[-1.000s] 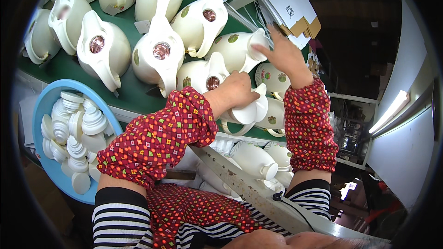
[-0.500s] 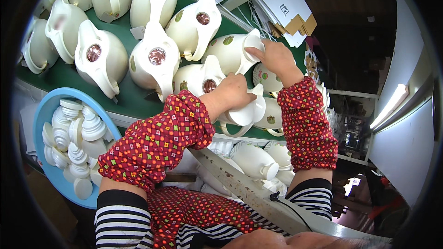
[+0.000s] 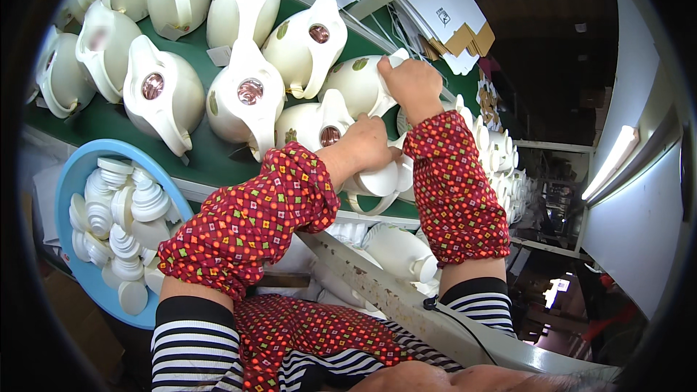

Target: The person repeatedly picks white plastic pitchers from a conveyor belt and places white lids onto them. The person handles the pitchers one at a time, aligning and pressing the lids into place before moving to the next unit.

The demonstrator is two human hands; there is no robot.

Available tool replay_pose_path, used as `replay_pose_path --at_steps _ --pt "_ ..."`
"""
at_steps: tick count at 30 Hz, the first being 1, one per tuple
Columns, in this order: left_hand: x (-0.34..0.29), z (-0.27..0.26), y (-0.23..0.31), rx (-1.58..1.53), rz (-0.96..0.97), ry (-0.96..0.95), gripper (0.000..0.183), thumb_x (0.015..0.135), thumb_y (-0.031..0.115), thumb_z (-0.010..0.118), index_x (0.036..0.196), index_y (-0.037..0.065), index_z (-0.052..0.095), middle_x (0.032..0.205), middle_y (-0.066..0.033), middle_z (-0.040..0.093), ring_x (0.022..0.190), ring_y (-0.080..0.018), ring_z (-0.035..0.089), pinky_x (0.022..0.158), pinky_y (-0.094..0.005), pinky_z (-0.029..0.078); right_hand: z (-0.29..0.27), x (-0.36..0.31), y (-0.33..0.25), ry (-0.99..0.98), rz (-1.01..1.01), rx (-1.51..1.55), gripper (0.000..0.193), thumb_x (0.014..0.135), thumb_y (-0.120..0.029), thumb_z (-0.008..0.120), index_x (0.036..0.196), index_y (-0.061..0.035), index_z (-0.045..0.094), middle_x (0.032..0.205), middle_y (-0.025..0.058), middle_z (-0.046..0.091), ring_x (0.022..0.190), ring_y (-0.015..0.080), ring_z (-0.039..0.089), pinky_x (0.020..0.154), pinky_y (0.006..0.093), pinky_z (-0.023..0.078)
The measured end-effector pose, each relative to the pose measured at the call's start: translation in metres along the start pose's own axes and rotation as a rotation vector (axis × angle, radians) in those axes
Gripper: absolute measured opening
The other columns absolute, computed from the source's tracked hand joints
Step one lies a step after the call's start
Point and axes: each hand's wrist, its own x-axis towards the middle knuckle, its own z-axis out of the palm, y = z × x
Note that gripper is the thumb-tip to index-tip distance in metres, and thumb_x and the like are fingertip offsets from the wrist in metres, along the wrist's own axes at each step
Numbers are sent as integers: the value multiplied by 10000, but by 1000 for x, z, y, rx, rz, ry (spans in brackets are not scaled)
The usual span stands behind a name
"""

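Note:
At the mouth of a cream vacuum jug (image 3: 356, 81) is my right hand (image 3: 414, 87). Its thumb lies by the jug's rim; the curled fingers are mostly hidden, and so is whatever they grip. My left hand (image 3: 361, 144) is closed around a round white stopper (image 3: 379, 180), beside a nearer jug whose curved handle (image 3: 370, 205) shows below. Close to the left wrist stands another cream jug (image 3: 308, 125) with a leaf print, its mouth open onto a shiny pinkish lining.
More open jugs (image 3: 247, 94) crowd the green bench (image 3: 207, 167). A blue basin (image 3: 65, 174) full of white stoppers (image 3: 127, 243) stands at the left. Below the bench lie further jugs (image 3: 399, 247) behind a worn metal bar (image 3: 363, 272). Flattened cartons (image 3: 446, 14) are stacked at the back.
My right hand has moved left and slightly up at the jug's mouth, its wrist turning. My left hand has stayed almost still. The whole view has shifted slightly.

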Motion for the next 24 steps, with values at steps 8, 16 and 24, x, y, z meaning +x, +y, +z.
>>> replay_pose_path --at_steps 8,16,24 --pt "-6 -1 -16 -596 -7 222 507 971 288 653 1318 -81 629 1245 -228 690 1135 -305 677 1001 -378 526 -60 -27 3 -1 -234 129 808 951 -732 529 1093 29 763 925 205 760 878 348 756 734 439 591" --pt "-75 -45 13 -1475 -238 243 403 1052 329 440 1231 -1 587 1109 -163 666 1002 -288 673 882 -456 569 -113 -156 -19 -249 -717 508 1051 851 -443 831 1595 55 281 1330 271 619 1198 426 604 1048 468 480" --pt "-77 -33 0 -1653 -330 334 406 1081 354 428 1194 6 604 1193 -160 649 1093 -274 632 1050 -410 476 -87 -186 -36 -81 -803 575 1033 753 -310 882 1507 106 311 1372 321 429 1233 478 509 1068 478 459"
